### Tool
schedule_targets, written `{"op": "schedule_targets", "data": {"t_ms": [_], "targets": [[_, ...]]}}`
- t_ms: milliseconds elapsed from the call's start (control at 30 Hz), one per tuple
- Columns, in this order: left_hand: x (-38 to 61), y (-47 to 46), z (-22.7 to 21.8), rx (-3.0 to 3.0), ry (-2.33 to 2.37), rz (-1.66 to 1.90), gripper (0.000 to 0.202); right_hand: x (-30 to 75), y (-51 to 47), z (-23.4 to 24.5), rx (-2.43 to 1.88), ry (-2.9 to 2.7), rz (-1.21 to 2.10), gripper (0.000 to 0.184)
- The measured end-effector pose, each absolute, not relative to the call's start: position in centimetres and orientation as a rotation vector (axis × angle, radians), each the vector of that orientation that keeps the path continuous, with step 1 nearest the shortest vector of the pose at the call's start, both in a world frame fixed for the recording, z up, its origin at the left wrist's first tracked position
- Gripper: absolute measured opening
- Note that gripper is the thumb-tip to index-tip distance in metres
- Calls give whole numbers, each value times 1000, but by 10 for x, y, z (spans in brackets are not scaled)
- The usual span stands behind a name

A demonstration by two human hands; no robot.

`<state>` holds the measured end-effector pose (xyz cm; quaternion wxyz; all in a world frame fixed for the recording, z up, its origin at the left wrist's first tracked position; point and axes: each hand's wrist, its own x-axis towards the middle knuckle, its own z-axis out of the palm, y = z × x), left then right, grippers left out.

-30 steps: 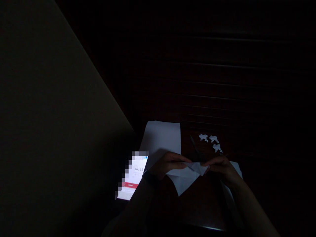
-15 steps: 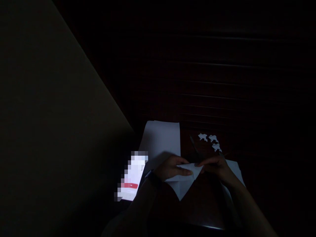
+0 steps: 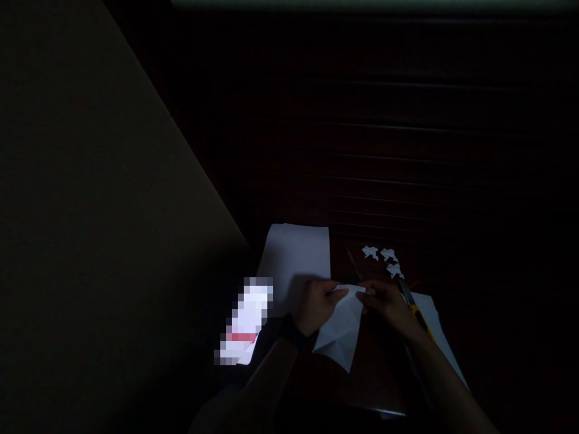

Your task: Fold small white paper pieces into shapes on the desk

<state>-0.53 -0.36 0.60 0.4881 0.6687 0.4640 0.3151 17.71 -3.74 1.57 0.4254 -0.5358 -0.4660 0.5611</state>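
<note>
folded paper (image 3: 341, 331) is hanging in the lower centre of the frame, its top edge running between the two hands and its lower tip pointing down over the dark tabletop (image 3: 328, 389). the left hand (image 3: 315, 304) is gripping the paper's upper left corner, thumb on top, and the right hand (image 3: 389, 304) is pinching the upper right one. dark wood is stretching from the paper's tip down to the table's front edge, where a pale glint is marking the rim; another strip of wood is separating the paper from the right forearm.

compared with half a second ago, the paper is showing as a longer, narrower strip instead of a wide triangle, and the left wrist is sitting further right. one yellow-handled tool (image 3: 423, 320) is now showing beside the right forearm, and a pale band (image 3: 375, 5) is crossing the top of the frame.

one phone (image 3: 248, 322) is glowing at lower left, three small folded pieces (image 3: 389, 255) are clustering right of centre, one thin pen-like stick (image 3: 352, 261) is lying left of them, and white sheets (image 3: 296, 253) (how many, i cannot tell) are lying beyond the left hand.
</note>
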Motion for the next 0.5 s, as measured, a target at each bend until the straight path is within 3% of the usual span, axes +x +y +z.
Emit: {"op": "schedule_targets", "data": {"t_ms": [300,500], "targets": [[-9,-15,25,1430,893,787,32,187,-42,25,-1149,-942,1564,16],[-19,-29,24,1436,947,708,36,189,-54,21,-1130,-1021,1702,28]]}}
